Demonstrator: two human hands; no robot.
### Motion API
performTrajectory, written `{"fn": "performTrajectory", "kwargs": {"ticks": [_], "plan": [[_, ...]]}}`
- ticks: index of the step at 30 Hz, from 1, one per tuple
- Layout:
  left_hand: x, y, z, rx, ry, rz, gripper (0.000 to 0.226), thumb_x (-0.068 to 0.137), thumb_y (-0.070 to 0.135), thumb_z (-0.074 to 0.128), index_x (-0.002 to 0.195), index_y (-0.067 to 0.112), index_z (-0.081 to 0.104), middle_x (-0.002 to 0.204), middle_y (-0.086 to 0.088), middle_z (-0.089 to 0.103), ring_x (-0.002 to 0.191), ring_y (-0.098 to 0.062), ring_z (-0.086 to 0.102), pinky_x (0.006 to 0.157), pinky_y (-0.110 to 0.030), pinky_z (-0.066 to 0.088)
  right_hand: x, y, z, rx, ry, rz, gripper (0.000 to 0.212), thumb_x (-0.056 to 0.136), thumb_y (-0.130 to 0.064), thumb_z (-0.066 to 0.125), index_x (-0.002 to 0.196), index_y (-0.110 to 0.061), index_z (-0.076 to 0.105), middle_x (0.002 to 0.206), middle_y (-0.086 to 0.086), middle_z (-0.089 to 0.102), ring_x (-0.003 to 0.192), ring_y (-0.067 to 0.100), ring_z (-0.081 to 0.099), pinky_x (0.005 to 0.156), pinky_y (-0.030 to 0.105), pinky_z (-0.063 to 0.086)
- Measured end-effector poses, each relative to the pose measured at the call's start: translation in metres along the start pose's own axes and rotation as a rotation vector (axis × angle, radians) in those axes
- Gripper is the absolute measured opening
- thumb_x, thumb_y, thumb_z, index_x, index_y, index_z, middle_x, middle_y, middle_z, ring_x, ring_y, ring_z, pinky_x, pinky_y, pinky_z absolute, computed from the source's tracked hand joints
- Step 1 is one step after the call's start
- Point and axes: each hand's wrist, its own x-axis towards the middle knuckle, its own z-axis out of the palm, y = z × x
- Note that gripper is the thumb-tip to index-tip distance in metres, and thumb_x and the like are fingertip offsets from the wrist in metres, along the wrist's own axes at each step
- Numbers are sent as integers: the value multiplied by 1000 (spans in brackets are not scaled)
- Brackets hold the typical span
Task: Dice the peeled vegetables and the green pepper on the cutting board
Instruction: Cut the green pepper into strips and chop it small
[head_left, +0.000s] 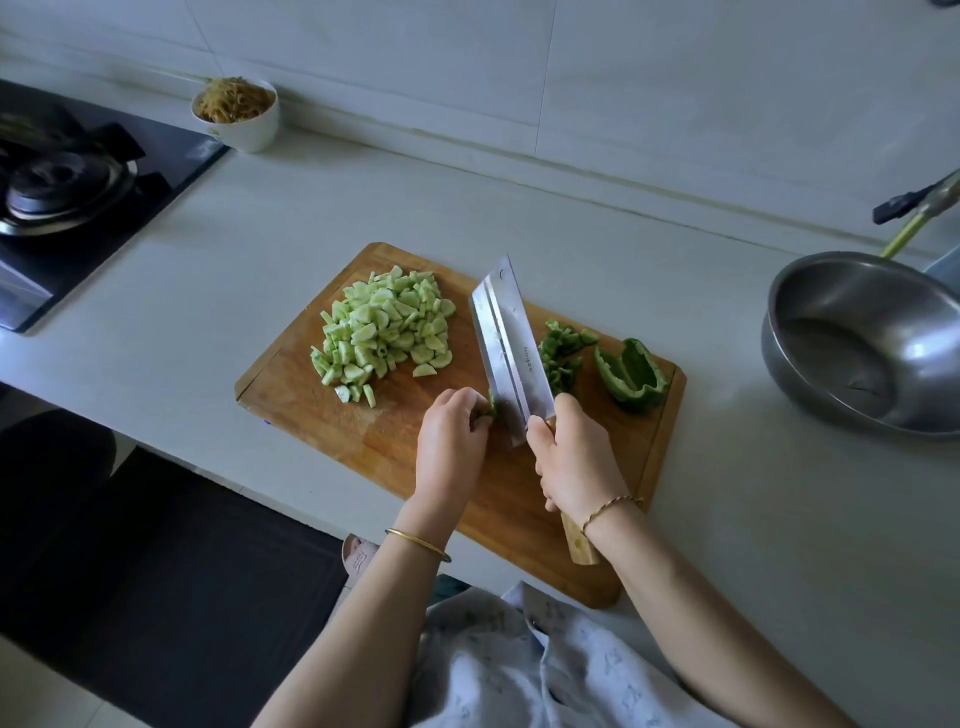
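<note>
pale worktop (260, 234), wooden cutting board (322, 415): i see peeled vegetables (384, 327) diced, pepper half (631, 375) left; left hand (451, 447) pinching pepper strip (491, 405), right hand (576, 457) gripping cleaver (511, 343).

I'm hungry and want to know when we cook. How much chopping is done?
Most of it. The pale diced pile sits finished on the cutting board, and a small heap of pepper dice lies right of the cleaver. Now the left hand pinches a pepper bit against the blade while the right hand grips the cleaver. Still to cut: that bit and the big pepper piece.
</note>
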Motion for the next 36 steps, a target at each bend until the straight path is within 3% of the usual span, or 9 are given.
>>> {"fn": "performTrajectory", "kwargs": {"ticks": [7, 28, 32, 36], "plan": [[3, 2, 0, -30, -6, -70, 13, 82, 1, 65, 80, 11, 56, 85, 0, 58, 76, -14, 53, 66, -28, 48, -1, -1, 0, -108, -32, -9, 17, 101, -27, 43, 93, -12, 45, 80, 9, 60, 63, 23, 59, 61, 44, 59], [10, 1, 2, -13, -9, -68, 16, 79, -4, 66, 70, 6, 57, 81, -3, 58, 72, -15, 53, 64, -29, 49, 3, -7, -3, -237, -97, -17, 12, 102, -27, 39, 98, -15, 42, 89, 4, 60, 72, 22, 64, 65, 42, 60], [8, 1, 2, -18, 2, -62, 16, 79, -5, 65, 70, 6, 56, 81, -3, 57, 72, -16, 53, 64, -30, 49, 5, -6, 4, -213, -92, 27, 17, 102, -27, 39, 107, -12, 46, 89, 4, 59, 72, 22, 64, 66, 43, 60], [3, 2, 3, -6, 7, -37, 17, 81, -4, 64, 71, 5, 53, 81, -2, 54, 70, -16, 50, 62, -31, 48, 8, -2, 9, -162, -64, 59, 12, 102, -27, 40, 97, -16, 41, 87, 4, 58, 72, 21, 64, 64, 41, 60]]}}
